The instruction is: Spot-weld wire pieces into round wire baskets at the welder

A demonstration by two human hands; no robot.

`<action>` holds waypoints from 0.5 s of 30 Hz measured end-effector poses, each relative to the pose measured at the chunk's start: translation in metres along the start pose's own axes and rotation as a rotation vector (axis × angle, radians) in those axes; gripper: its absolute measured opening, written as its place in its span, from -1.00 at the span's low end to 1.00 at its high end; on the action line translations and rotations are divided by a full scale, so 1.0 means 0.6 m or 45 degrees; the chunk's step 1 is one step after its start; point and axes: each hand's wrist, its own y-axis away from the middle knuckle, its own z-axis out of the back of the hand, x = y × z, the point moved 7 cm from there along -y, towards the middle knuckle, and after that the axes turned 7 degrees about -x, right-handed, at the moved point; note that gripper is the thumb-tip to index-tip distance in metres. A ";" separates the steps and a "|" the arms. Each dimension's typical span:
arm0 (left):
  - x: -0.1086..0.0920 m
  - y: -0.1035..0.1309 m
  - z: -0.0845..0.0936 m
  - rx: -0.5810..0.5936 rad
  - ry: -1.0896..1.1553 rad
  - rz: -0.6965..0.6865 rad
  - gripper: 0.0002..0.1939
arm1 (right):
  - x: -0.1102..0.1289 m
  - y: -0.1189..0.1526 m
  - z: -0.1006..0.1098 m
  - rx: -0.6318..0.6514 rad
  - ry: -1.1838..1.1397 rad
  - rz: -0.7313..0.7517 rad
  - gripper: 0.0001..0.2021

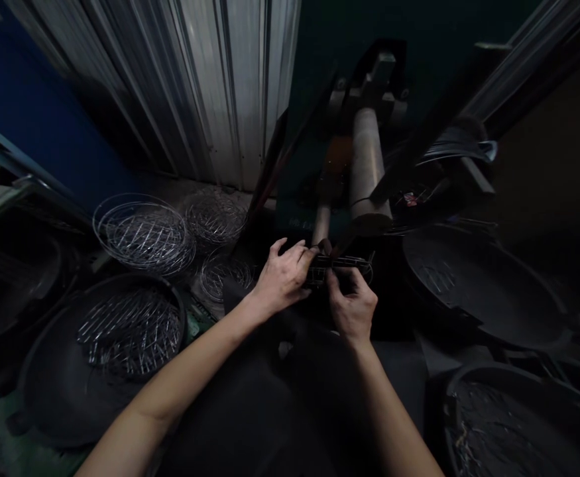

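Deep shadow and fingers obscure a wire frame [366, 266] beneath a machine's thick metal bar [366, 156]. The left hand [284, 275] reaches its left side, fingers partly spread; the right hand [354, 303] curls at its near edge. Neither hand's exact grip can be told.

Bare left hand [284, 275] and bare right hand [355, 305] are hovering close together before the body.
The bare left forearm [190, 364] is slanting up from lower left, its hand showing its back, fingers spreading; the bare right forearm [394, 404] is rising from lower right, fingers curling toward the thumb, their grip hiding in shadow.
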 end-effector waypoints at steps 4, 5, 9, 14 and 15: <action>0.001 -0.001 0.002 0.008 -0.023 0.006 -0.32 | 0.003 0.000 -0.001 -0.014 0.034 0.017 -0.79; 0.000 -0.001 0.003 0.001 -0.030 0.007 -0.32 | 0.004 0.001 0.000 -0.019 0.044 0.028 -0.79; 0.000 0.000 0.004 -0.047 -0.063 0.019 -0.36 | 0.003 0.003 0.000 -0.024 0.043 0.044 -0.80; 0.003 -0.002 0.002 -0.047 -0.068 0.021 -0.35 | 0.004 0.001 -0.009 -0.027 0.064 0.033 -0.77; 0.003 -0.003 0.001 -0.037 -0.068 0.011 -0.34 | 0.008 0.002 -0.007 -0.023 0.062 0.032 -0.77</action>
